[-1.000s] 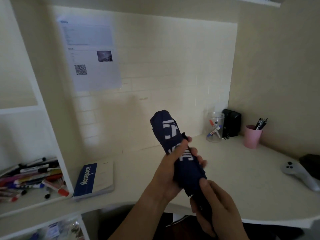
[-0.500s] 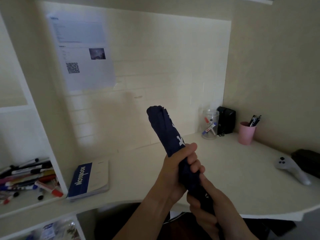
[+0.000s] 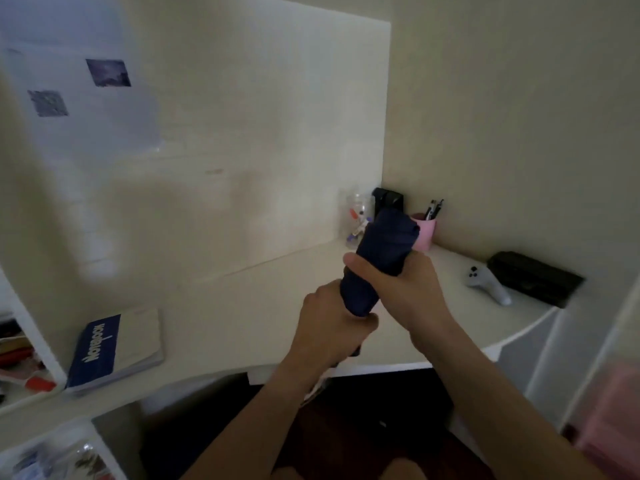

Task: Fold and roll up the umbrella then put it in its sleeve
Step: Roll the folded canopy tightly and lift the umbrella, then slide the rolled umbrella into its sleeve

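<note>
Two bare forearms reach forward over a white desk (image 3: 242,306). The left hand (image 3: 332,327) is clenched around the lower end of a rolled navy umbrella (image 3: 381,258), held above the desk. The right hand (image 3: 408,289) wraps its fingers around the middle. Behind stand a pink cup (image 3: 425,233) and clear jar (image 3: 358,216).

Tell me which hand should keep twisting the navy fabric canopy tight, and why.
Probably the right hand: it wraps the rolled navy fabric umbrella canopy at mid-length. The left hand grips the lower end near the handle, better placed to hold it steady.
</note>
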